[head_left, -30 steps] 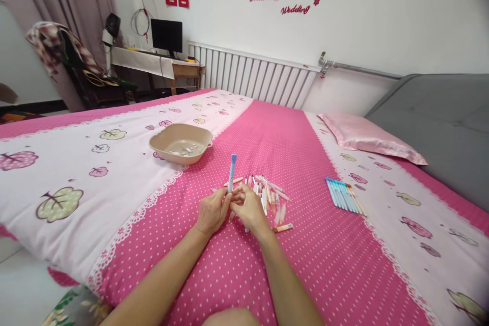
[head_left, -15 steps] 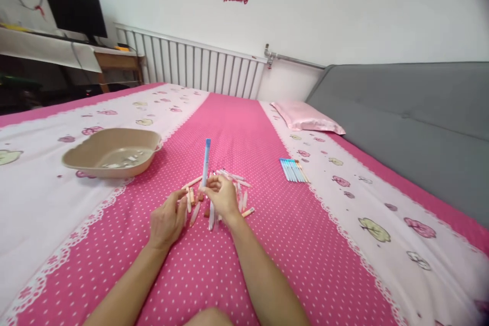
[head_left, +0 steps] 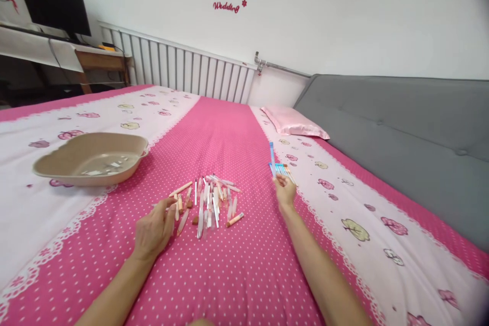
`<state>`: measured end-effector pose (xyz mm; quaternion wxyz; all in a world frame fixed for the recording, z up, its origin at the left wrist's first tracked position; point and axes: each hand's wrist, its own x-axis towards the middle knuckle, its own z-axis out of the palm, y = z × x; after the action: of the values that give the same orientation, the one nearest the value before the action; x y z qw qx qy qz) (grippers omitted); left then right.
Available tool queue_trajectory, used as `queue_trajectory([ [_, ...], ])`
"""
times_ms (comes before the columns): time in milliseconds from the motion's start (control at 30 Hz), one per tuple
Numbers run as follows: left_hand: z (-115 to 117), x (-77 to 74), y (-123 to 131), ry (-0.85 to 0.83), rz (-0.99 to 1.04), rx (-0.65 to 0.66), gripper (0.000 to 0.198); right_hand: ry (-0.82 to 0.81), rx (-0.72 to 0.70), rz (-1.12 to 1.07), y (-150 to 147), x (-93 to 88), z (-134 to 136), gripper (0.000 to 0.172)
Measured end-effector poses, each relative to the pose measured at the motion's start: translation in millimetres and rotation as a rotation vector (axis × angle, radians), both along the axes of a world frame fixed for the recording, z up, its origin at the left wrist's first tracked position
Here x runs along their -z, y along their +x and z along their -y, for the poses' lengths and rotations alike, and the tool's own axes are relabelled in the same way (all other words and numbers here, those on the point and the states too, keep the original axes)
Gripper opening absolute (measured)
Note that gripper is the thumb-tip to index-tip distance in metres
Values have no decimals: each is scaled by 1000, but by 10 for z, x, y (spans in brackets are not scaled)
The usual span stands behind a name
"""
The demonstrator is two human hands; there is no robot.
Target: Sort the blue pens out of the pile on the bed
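Observation:
A blue pen [head_left: 272, 155] stands nearly upright in my right hand [head_left: 286, 191], its blue end on top. Just behind that hand lies a row of pens [head_left: 282, 168], mostly light blue with a few orange-brown ones at the right end. My left hand [head_left: 155, 226] is at the left edge of a loose pile of pens and parts [head_left: 210, 198] in pink, white and orange. Its fingers are bent; whether they hold a small piece I cannot make out.
A beige basin [head_left: 91, 175] with small white pieces inside stands at the left on the pink bedspread [head_left: 229, 132]. Farther back are a pink pillow [head_left: 292, 123], a grey headboard [head_left: 401, 137], a white radiator [head_left: 183, 63] and a desk with a monitor [head_left: 53, 10].
My right hand has carried the blue pen from over the pile rightward to the row. My left hand stays by the pile's left edge. The view has shifted slightly.

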<state>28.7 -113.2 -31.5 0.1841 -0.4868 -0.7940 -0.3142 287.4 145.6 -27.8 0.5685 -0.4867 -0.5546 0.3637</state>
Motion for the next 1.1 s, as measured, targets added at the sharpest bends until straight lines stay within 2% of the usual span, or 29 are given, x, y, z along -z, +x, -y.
queue_trajectory([
  [167,1,18,-18,3,3,15,34,-56,191,49,526,277,-263,37],
  [300,-3,44,-27,20,-14,22,35,-85,252,82,646,458,-294,38],
  [433,0,45,-21,8,-4,18,35,-73,226,116,532,519,-285,38],
  [600,6,30,-20,-9,3,11,35,-59,184,190,292,476,-249,37],
  [867,5,39,-14,-11,28,10,33,-94,281,377,78,446,-148,28],
  [1100,8,54,-20,11,2,44,36,-50,323,508,-5,424,-141,27],
])
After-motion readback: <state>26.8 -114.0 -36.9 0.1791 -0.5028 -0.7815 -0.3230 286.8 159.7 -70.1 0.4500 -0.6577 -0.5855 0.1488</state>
